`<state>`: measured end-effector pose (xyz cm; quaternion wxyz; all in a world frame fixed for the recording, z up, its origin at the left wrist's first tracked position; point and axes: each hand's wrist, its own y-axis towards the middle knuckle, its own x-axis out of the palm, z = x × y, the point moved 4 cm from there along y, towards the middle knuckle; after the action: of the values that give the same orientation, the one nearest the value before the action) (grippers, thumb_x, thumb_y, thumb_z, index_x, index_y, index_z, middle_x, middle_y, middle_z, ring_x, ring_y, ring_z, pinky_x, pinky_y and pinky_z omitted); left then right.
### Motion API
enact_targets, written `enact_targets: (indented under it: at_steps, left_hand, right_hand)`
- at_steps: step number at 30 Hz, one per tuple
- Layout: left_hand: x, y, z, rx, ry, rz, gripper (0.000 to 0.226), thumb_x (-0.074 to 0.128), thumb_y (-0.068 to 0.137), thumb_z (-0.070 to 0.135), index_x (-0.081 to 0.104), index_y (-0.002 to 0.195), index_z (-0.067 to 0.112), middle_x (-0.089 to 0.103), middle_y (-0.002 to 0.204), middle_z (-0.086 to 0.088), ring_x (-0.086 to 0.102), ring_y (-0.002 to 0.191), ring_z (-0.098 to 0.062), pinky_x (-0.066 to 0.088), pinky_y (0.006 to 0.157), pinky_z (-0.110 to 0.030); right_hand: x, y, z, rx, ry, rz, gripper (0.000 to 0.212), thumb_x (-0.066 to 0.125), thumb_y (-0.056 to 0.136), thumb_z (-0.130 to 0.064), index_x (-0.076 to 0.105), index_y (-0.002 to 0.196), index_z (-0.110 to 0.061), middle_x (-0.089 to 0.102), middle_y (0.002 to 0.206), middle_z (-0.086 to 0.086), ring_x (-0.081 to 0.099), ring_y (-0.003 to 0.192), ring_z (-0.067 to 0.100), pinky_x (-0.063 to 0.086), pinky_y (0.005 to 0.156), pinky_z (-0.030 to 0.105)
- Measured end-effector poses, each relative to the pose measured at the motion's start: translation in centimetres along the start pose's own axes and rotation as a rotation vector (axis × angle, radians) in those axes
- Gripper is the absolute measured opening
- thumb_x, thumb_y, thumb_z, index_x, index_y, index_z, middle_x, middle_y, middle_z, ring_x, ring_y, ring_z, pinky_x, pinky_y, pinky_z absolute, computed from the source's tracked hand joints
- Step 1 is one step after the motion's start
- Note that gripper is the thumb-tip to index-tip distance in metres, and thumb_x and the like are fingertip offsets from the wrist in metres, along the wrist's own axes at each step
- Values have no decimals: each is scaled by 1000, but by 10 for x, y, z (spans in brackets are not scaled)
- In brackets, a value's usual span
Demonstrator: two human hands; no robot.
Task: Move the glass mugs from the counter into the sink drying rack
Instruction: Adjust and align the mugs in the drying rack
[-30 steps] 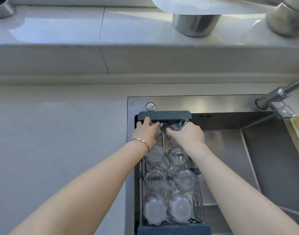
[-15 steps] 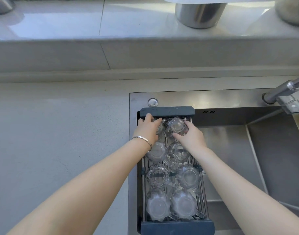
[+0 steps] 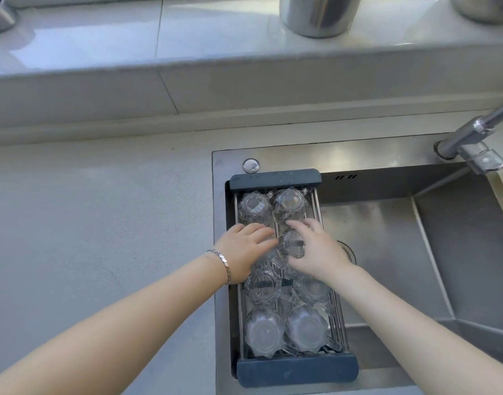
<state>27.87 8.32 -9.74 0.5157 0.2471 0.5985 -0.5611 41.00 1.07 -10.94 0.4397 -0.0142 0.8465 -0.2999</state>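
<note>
Several clear glass mugs stand upside down in two rows in the drying rack [image 3: 275,177], a wire tray with dark blue ends set across the left part of the sink. The two farthest mugs [image 3: 255,206] [image 3: 290,201] stand free at the rack's back end. My left hand [image 3: 246,246] hovers over the second row with fingers spread, holding nothing. My right hand [image 3: 315,249] is beside it with fingers apart, over a mug [image 3: 293,243] in the right row, which shows between the two hands. A bracelet [image 3: 222,262] is on my left wrist.
The grey counter [image 3: 102,223] lies left of the stainless sink [image 3: 387,238]. A chrome tap [image 3: 472,141] reaches in from the upper right. Metal pots [image 3: 318,12] stand on the sill behind. A round button [image 3: 250,165] sits on the sink rim.
Both hands have let go of the two farthest mugs and drawn back toward me over the second row. The view has shifted slightly.
</note>
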Motion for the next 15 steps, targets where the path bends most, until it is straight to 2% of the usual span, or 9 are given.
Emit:
enact_targets:
  at_steps: [3,7,10,12,15]
  left_hand:
    - [5,4,0,-38,74,-26,73,58,83,0,23,143,22,11,158,-6,15,144,-24,28,113,-39]
    - [3,8,1,-50,131,-14,73,64,81,3,27,141,23,23,154,-11,24,140,-27,33,108,-41]
    - [-1,9,1,-56,170,-12,76,67,79,7,28,141,22,35,144,-15,35,132,-30,32,107,-42]
    - [-7,5,2,-89,121,-20,71,64,81,12,27,141,21,38,136,-15,41,124,-30,34,104,-41]
    - [-15,-3,4,-260,-115,6,66,63,82,22,31,139,23,39,128,-13,46,114,-28,46,90,-37]
  right_hand:
    - [6,6,-6,40,-51,-96,85,76,67,-34,28,137,-36,29,144,10,43,124,32,47,96,41]
    - [-12,-1,-11,55,57,1,64,73,70,-31,44,127,-34,44,129,8,53,110,30,49,90,37]
    - [-40,-19,-14,31,97,140,70,71,69,-24,40,131,-28,48,132,5,52,114,27,44,90,33]
    - [-64,-35,-11,28,156,203,79,73,68,-23,33,135,-21,47,136,2,49,120,23,40,92,30]
    - [-91,-53,-5,-39,153,230,71,75,66,-19,43,130,-20,48,132,1,50,111,14,38,91,24]
